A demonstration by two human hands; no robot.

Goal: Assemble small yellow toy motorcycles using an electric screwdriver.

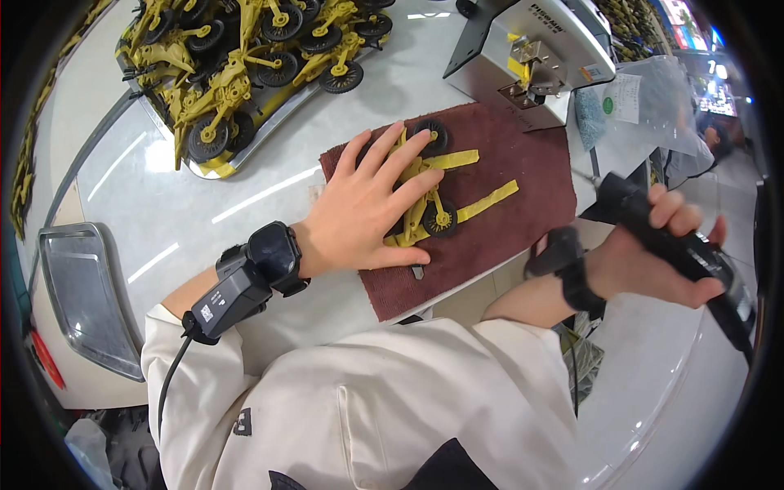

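My left hand [359, 204] lies flat with spread fingers over a yellow toy motorcycle [442, 219] with black wheels, pressing it on a brown towel [527, 171]. The palm and fingers hide much of the toy. Two yellow strips [490, 201] stick out from it to the right. A small metal piece [418, 272] shows by the left thumb. Off the towel's right side, my right hand [653, 265] is wrapped round a black corded electric screwdriver [641, 211]. Its thin bit points toward the towel, apart from the toy.
A tray [265, 126] heaped with several yellow toy motorcycles stands at the far left. A silver box-shaped machine [498, 61] is beyond the towel, beside a clear plastic bag [653, 90] and a bluish bundle [590, 118]. An empty-looking metal tray [86, 286] lies at the left.
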